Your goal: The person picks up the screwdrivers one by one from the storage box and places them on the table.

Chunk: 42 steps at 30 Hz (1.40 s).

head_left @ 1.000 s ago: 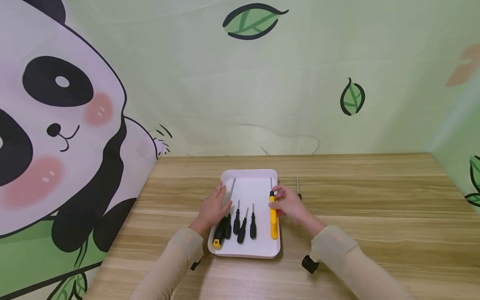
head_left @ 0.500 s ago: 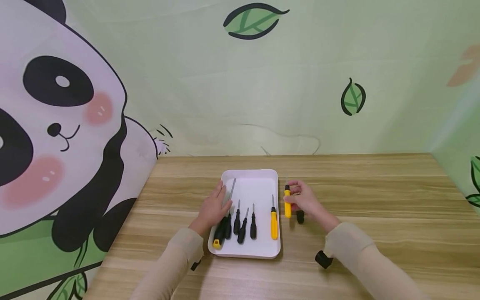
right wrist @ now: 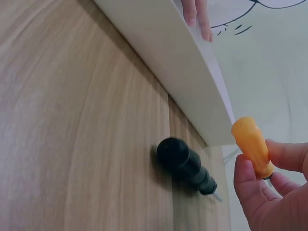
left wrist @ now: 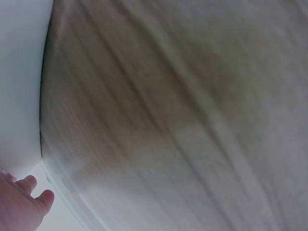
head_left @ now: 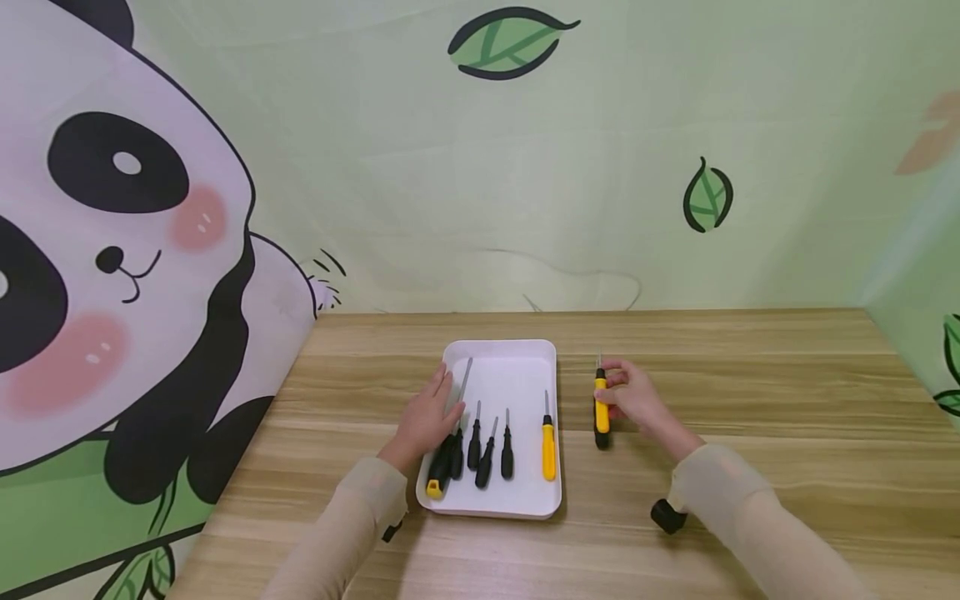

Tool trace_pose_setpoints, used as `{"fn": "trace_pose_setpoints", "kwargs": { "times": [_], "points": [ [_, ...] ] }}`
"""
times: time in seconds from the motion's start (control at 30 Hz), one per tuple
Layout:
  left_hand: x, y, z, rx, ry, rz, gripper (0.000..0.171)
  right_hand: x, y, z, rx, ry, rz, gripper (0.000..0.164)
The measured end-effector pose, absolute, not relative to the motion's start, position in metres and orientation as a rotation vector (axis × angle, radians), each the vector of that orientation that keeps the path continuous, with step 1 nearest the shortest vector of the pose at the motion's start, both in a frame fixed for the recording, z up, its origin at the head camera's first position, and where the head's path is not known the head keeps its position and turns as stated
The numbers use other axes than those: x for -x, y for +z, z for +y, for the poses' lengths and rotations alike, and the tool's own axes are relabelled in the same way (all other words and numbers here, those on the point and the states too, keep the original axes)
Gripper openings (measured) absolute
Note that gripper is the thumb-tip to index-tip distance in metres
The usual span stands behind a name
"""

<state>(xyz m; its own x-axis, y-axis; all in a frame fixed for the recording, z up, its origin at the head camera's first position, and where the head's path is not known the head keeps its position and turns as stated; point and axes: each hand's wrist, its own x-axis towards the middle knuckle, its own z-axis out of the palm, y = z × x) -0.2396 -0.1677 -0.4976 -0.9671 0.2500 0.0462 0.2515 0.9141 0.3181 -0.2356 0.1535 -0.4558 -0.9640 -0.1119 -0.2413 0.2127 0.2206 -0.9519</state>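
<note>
My right hand [head_left: 633, 398] pinches a yellow-handled screwdriver [head_left: 602, 410] between thumb and fingers, to the right of the white tray [head_left: 513, 375]. In the right wrist view, the yellow handle [right wrist: 252, 144] is held above the wooden table. A black-handled screwdriver [right wrist: 180, 163] lies on the table beside and below it, partly hidden in the head view. My left hand [head_left: 427, 418] rests with straight fingers on the tray's left rim. Inside the tray lie another yellow-handled screwdriver [head_left: 549, 454] at the right and several black-handled ones, including a black one [head_left: 507, 457] near the middle.
A larger black screwdriver with a yellow end [head_left: 435, 485] lies along the tray's left side, near my left hand. The wooden table [head_left: 787, 392] extends to both sides. A wall covering [head_left: 600, 192] with a panda and leaves rises behind it.
My right hand has lifted the yellow screwdriver from the tray and carried it right, over the black screwdriver on the table. The other yellow one now shows fully. My left hand has stayed put.
</note>
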Motion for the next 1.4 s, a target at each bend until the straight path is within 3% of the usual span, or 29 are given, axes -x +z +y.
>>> {"fn": "trace_pose_setpoints", "kwargs": {
  "times": [1.4],
  "points": [
    [0.240, -0.498, -0.168, 0.381, -0.470, -3.080, 0.062, 0.239, -0.487, 0.173, -0.200, -1.649, 2.345, 0.047]
  ]
}}
